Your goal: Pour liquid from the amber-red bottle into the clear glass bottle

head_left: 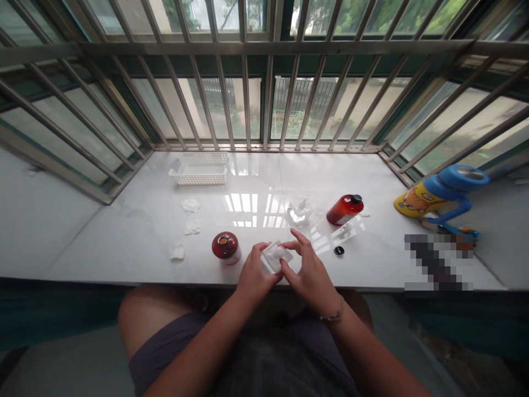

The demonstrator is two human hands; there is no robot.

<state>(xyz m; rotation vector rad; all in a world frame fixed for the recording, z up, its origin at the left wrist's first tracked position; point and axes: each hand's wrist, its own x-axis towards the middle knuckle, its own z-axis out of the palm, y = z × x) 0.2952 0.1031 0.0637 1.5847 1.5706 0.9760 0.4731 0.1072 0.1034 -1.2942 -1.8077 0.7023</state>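
Observation:
My left hand (257, 274) is closed around the edge of a small, clear, square box (270, 264), held just above the front of the counter. Something soft and white, like cotton, shows at the top of the box. The thumb and a finger of my right hand (309, 270) pinch at that white piece, while the index finger sticks out. To the left of the box stands an uncapped red-brown bottle (226, 251). A second red-brown bottle (345, 210), black cap on, is farther back on the right. A loose black cap (339, 251) lies in front of it.
Crumpled clear plastic (300, 211) lies beyond my hands. White cotton pads (178, 252) are spread on the left. A white basket (200, 171) sits near the barred window. A blue and yellow flask (440, 193) and a blurred-out dark object (438, 264) are at right.

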